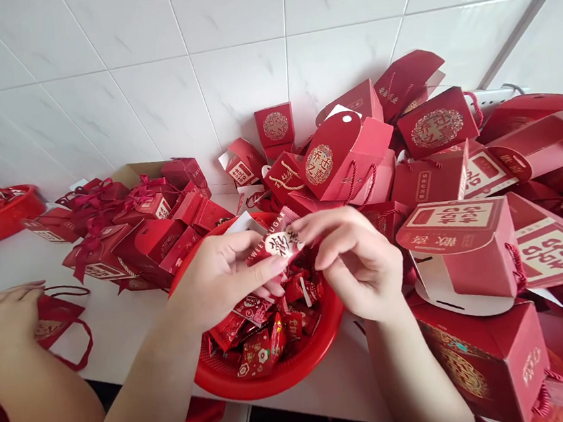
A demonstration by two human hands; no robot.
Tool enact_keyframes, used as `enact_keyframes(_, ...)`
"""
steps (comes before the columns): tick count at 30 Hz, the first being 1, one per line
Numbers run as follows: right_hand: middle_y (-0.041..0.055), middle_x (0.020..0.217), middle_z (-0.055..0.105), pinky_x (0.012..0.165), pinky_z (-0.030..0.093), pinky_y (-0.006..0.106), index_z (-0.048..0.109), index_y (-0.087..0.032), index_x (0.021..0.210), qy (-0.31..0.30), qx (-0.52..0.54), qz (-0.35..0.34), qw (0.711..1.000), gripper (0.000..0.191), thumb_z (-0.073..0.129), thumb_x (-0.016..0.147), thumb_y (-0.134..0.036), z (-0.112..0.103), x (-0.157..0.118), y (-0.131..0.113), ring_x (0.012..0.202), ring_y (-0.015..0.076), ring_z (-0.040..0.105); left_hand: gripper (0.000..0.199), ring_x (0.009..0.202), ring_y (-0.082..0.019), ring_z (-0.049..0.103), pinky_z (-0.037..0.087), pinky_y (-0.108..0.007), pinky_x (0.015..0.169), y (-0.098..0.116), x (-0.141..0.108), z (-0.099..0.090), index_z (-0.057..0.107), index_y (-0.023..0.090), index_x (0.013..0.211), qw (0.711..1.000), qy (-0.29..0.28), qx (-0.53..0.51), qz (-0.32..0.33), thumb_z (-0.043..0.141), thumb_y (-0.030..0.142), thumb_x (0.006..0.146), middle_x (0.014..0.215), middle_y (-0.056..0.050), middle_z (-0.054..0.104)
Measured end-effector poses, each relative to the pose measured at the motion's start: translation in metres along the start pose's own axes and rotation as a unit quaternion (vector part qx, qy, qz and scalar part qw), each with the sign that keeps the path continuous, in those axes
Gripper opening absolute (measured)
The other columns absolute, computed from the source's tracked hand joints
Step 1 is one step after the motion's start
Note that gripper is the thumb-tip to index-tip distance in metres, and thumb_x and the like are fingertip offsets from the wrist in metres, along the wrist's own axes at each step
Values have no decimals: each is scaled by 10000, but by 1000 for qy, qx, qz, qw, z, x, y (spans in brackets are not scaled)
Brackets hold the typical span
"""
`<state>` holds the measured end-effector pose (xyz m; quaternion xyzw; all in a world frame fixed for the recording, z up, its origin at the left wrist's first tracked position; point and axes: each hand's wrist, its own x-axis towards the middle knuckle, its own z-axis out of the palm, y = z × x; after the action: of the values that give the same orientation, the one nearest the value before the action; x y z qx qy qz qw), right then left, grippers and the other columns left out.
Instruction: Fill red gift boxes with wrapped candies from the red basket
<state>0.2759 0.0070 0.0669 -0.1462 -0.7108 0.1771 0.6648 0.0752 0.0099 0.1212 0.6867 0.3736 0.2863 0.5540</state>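
Red wrapper on the sweet (285, 243), with a cream oval and dark characters printed on its face, "SWEET SUGAR" along its border. Position: between the two hands, above the basket (274, 387) and clear of its rim.

Left hand (222, 271): clamped on the sweet. Thumb lies flat across the lower front of the wrapper, pointing right; bent fingers sit behind and below, so the printed face looks up toward the wearer. The sweet sticks out past the thumb, up and to the right.

Right hand (359, 256): fingertips meet the upper right edge of the sweet, beside the oval; the other fingers curl inward under the palm. Cannot tell whether finger and thumb pinch the wrapper or only touch it.

Basket: red plastic, round, standing on the white table (127, 328). Holds a heap of wrapped sweets (256, 356), mostly red, some with flower prints. White card (245, 221) at its back edge, partly covered by the left hand.

Right of the basket: pile of red gift boxes (482, 351), at mixed angles, several with twisted cord handles and gold print; it runs back to the wall.

Left: another person's arm (33, 391), hand over a small red bag (54, 319). Behind these, boxes with ribbon bows (99, 247) in a cluster; farther left, a second red basket (8, 216).

Rear: white wall tiles (242, 74), faint grey veining.
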Motion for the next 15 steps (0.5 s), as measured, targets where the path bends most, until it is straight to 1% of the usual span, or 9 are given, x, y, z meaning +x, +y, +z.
enact_keyframes(1,58,942,696,932,588,471,636,-261,820,4,-14,24,1000,193,563,967,-160,0,0,-2,1030,247,695,220,560,-202,719,601,-291,484,-1,2,-2,760,233,840,1000,22,0,8,777,451,829,712,-44,729)
enact_keyframes(3,72,1169,668,1009,553,472,622,-262,925,30,-22,106,994,102,554,983,-213,0,1,-5,1163,249,650,179,602,-203,724,614,-296,522,-1,6,-10,783,235,870,997,52,53,23,788,407,824,746,-45,745)
enact_keyframes(4,73,1235,642,1003,551,448,611,-261,984,43,-14,153,987,50,561,993,-257,0,2,-7,1173,242,637,169,618,-207,722,614,-301,531,1,7,-13,789,232,863,995,43,90,22,786,397,825,743,-45,745)
enact_keyframes(5,68,1224,637,958,560,405,599,-256,1019,47,0,200,979,61,573,1001,-308,0,2,-8,1124,226,642,168,625,-214,717,610,-308,530,3,7,-15,791,229,849,992,21,121,15,781,396,829,733,-45,742)
enact_keyframes(6,53,1133,652,876,565,350,595,-247,1013,37,20,241,969,117,584,1007,-363,0,2,-9,1018,202,651,176,631,-221,714,607,-317,528,5,8,-16,788,227,832,990,-7,139,4,773,402,833,728,-46,740)
enact_keyframes(8,-1,842,625,682,512,268,603,-222,895,-1,66,303,951,260,585,1019,-450,-1,2,-10,746,149,596,195,635,-226,712,607,-329,529,9,8,-14,774,227,811,991,-44,128,-10,766,420,837,737,-46,742)
enact_keyframes(10,-31,664,546,570,430,247,591,-205,755,-17,100,332,938,384,575,1030,-472,-3,1,-11,596,121,502,210,587,-200,696,595,-309,509,11,9,-7,757,232,804,997,-36,74,5,755,436,851,697,-29,721)
enact_keyframes(13,-28,632,545,544,399,248,612,-200,705,27,120,309,943,407,593,1030,-444,-3,1,-15,567,116,476,252,446,-139,611,524,-254,416,8,12,7,724,232,787,998,18,-1,68,727,465,881,584,7,642)
enact_keyframes(15,-23,648,557,547,407,248,628,-203,713,50,123,294,946,392,609,1022,-443,-3,1,-17,577,119,489,286,412,-123,583,487,-237,379,2,14,13,684,228,781,994,49,-24,100,694,484,908,580,15,627)
